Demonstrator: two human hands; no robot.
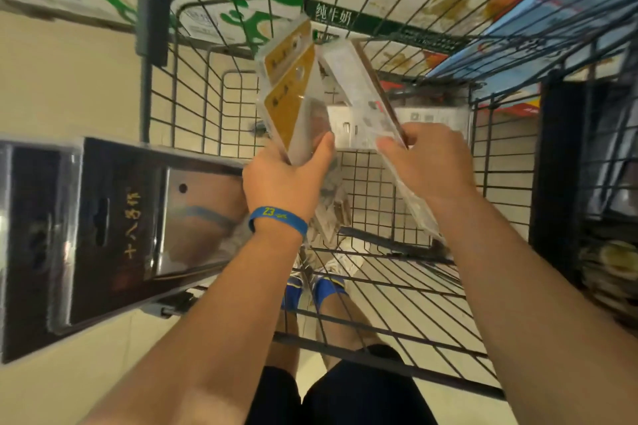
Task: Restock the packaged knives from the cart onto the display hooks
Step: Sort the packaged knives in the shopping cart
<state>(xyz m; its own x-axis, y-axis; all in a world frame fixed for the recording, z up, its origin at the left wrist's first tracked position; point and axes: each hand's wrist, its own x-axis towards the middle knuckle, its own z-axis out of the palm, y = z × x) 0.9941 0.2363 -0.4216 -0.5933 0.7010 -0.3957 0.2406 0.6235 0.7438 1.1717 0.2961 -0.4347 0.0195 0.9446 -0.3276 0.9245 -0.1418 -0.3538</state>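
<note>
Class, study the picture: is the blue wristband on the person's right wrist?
No, the blue wristband circles the left wrist, behind the left hand that grips the yellow-backed packages.

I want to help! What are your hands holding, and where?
Left hand grips gold-card clear plastic knife packs; right hand grips one clear plastic knife pack. Both hold around the middle.
</note>
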